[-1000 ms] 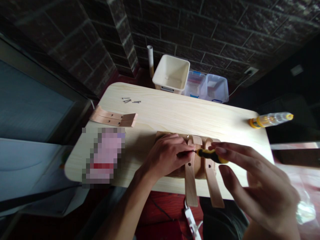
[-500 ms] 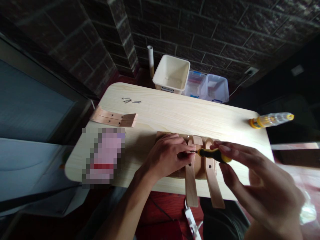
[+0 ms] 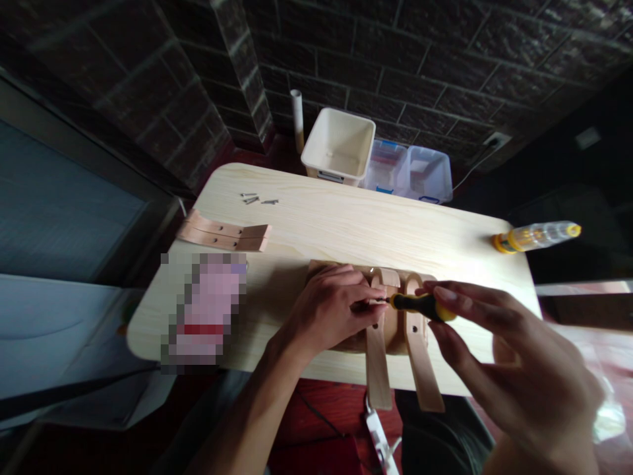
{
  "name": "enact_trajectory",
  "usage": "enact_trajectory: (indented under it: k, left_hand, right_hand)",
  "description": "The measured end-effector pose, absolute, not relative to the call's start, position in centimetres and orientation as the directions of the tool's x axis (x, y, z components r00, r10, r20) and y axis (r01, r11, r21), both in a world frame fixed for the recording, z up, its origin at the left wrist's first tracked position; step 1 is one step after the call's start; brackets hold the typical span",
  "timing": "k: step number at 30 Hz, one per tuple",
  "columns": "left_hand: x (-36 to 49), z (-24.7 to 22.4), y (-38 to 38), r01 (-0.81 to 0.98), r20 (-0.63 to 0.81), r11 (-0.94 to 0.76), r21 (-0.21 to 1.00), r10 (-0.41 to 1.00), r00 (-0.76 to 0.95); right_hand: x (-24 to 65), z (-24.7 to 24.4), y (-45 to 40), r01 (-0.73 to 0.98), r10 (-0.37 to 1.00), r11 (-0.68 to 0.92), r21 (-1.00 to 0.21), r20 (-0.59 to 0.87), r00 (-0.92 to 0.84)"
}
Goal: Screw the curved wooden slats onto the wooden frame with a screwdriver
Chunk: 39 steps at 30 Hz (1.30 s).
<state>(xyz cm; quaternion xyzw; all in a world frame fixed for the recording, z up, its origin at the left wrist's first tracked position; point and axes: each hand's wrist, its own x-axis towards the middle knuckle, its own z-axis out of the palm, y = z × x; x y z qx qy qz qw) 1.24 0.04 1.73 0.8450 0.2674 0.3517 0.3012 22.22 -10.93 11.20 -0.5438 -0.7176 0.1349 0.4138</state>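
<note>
The bare left forearm (image 3: 252, 402) slants up and rightward from the bottom edge, its wrist (image 3: 289, 353) nearly straight, and the left hand (image 3: 333, 307) lies back upward, fingers bent, with index finger (image 3: 366, 293) and thumb (image 3: 366, 320) pointing toward the right hand (image 3: 524, 359). That hand extends from the lower right, thumb (image 3: 452, 353) below and outstretched fingers (image 3: 487, 303) above, the tips brought close in a light grip.
</note>
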Motion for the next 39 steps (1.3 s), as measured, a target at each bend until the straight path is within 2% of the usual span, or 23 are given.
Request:
enact_trajectory:
  k: [7, 25, 33, 39]
  left_hand:
    - [1.3, 1.5, 0.1, 0.243, 0.432, -0.676, 0.695, 0.663, 0.611]
    - [1.4, 1.7, 0.1, 0.263, 0.423, -0.675, 0.69, 0.67, 0.61]
    - [1.4, 1.6, 0.1, 0.256, 0.433, -0.677, 0.69, 0.669, 0.604]
    - [1.4, 1.6, 0.1, 0.257, 0.424, -0.673, 0.693, 0.669, 0.61]
  right_hand:
    - [22.2, 11.3, -10.9, 0.708, 0.895, 0.352, -0.611, 0.441, -0.064]
    - [21.6, 11.9, -11.5, 0.71, 0.908, 0.308, -0.633, 0.419, -0.021]
    - [21.5, 12.1, -11.6, 0.752, 0.902, 0.294, -0.59, 0.432, -0.013]
    - [21.5, 12.3, -11.5, 0.722, 0.909, 0.307, -0.62, 0.417, -0.028]
